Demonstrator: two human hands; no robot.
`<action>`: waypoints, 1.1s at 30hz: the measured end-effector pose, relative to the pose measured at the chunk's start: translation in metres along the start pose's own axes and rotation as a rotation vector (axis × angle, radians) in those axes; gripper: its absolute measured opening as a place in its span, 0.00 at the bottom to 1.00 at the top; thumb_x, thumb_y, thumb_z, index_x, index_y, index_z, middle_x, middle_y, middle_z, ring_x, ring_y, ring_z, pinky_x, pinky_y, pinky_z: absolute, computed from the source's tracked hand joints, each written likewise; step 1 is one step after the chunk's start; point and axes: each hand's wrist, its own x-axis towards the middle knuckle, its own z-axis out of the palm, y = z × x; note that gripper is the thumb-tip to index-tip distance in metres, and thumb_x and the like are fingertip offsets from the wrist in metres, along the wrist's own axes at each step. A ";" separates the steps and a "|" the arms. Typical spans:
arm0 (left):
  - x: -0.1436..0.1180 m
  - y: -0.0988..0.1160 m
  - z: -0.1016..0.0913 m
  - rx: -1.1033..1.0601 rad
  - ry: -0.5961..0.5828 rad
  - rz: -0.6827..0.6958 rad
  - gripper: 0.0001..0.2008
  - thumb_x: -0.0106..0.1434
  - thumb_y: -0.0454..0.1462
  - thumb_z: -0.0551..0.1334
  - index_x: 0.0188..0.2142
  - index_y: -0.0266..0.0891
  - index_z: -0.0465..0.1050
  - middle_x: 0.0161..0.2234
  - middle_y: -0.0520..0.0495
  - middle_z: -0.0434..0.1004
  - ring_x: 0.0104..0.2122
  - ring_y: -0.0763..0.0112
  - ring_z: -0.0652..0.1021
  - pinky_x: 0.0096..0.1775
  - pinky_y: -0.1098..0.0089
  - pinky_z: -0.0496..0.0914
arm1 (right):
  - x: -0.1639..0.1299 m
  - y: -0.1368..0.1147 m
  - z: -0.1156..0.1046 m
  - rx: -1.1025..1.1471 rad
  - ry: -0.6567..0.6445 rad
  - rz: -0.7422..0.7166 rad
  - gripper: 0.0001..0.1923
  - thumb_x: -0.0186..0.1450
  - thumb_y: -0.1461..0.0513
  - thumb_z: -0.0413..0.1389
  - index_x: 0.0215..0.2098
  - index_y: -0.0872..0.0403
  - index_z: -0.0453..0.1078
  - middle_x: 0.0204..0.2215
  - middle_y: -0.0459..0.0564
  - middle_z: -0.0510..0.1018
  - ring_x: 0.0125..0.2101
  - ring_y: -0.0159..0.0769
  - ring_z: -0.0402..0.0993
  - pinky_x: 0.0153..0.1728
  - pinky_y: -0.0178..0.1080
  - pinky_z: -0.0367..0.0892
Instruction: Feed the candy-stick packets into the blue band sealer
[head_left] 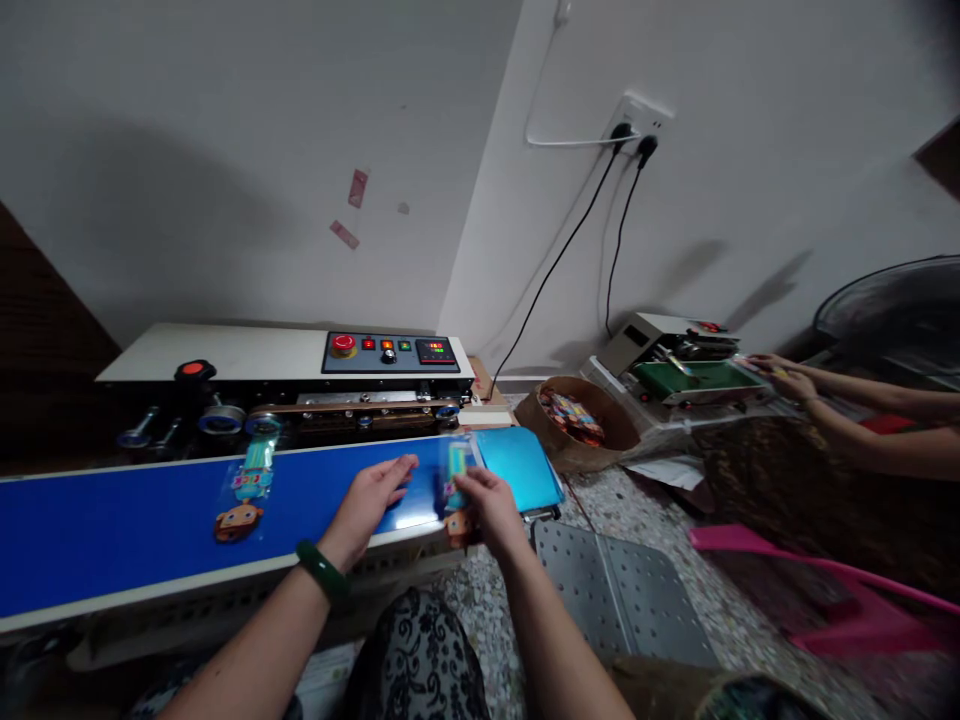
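Blue belt (112, 520), clear cartoon-printed packet (456, 490)

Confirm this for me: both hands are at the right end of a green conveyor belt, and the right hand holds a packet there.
Not quite. The head view shows the conveyor belt is blue, not green. Both the left hand and the right hand are at its right end, the right one holding a packet.

Clear packet (456, 490) with teal strip and cartoon face, flat on blue belt (112, 525)
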 end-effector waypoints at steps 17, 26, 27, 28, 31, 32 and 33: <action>-0.009 0.000 0.000 0.201 -0.219 -0.104 0.18 0.49 0.46 0.63 0.35 0.36 0.76 0.40 0.38 0.76 0.33 0.67 0.76 0.32 0.72 0.69 | 0.036 -0.076 -0.037 -0.271 0.147 0.083 0.06 0.44 0.69 0.62 0.21 0.59 0.70 0.13 0.46 0.71 0.12 0.29 0.65 0.13 0.30 0.60; -0.023 -0.017 0.013 0.513 -0.353 -0.320 0.23 0.46 0.49 0.64 0.40 0.40 0.72 0.44 0.47 0.75 0.42 0.65 0.74 0.43 0.71 0.68 | -0.147 -0.136 -0.278 -1.261 0.095 0.542 0.06 0.44 0.69 0.62 0.21 0.62 0.70 0.13 0.45 0.70 0.19 0.31 0.70 0.23 0.32 0.66; -0.025 -0.019 0.015 0.525 -0.347 -0.336 0.23 0.45 0.50 0.64 0.39 0.41 0.72 0.44 0.47 0.75 0.43 0.65 0.74 0.43 0.71 0.68 | -0.168 -0.123 -0.293 -1.297 0.091 0.604 0.08 0.41 0.70 0.62 0.21 0.64 0.70 0.14 0.47 0.72 0.21 0.35 0.72 0.26 0.35 0.67; -0.027 -0.021 0.016 0.537 -0.337 -0.346 0.24 0.44 0.51 0.65 0.39 0.41 0.72 0.43 0.48 0.75 0.43 0.65 0.74 0.44 0.70 0.68 | -0.186 -0.107 -0.305 -1.310 0.091 0.620 0.12 0.38 0.71 0.63 0.24 0.65 0.71 0.18 0.51 0.74 0.25 0.40 0.73 0.30 0.37 0.67; -0.030 -0.026 0.021 0.586 -0.259 -0.366 0.28 0.36 0.54 0.66 0.37 0.44 0.73 0.41 0.49 0.77 0.43 0.62 0.74 0.43 0.69 0.69 | -0.217 -0.054 -0.323 -1.333 0.052 0.546 0.40 0.30 0.72 0.65 0.44 0.62 0.68 0.42 0.60 0.73 0.45 0.50 0.67 0.44 0.42 0.63; -0.031 -0.028 0.023 0.600 -0.231 -0.371 0.29 0.33 0.55 0.67 0.35 0.45 0.74 0.41 0.50 0.77 0.44 0.60 0.74 0.42 0.68 0.69 | -0.221 -0.038 -0.326 -1.332 0.021 0.506 0.47 0.28 0.71 0.66 0.49 0.60 0.64 0.49 0.60 0.67 0.51 0.50 0.61 0.49 0.41 0.59; -0.032 -0.030 0.024 0.610 -0.203 -0.369 0.30 0.30 0.55 0.67 0.34 0.46 0.74 0.40 0.51 0.77 0.44 0.60 0.73 0.42 0.67 0.70 | -0.221 -0.023 -0.328 -1.329 -0.023 0.446 0.53 0.28 0.69 0.67 0.54 0.59 0.58 0.54 0.60 0.60 0.55 0.50 0.53 0.53 0.41 0.53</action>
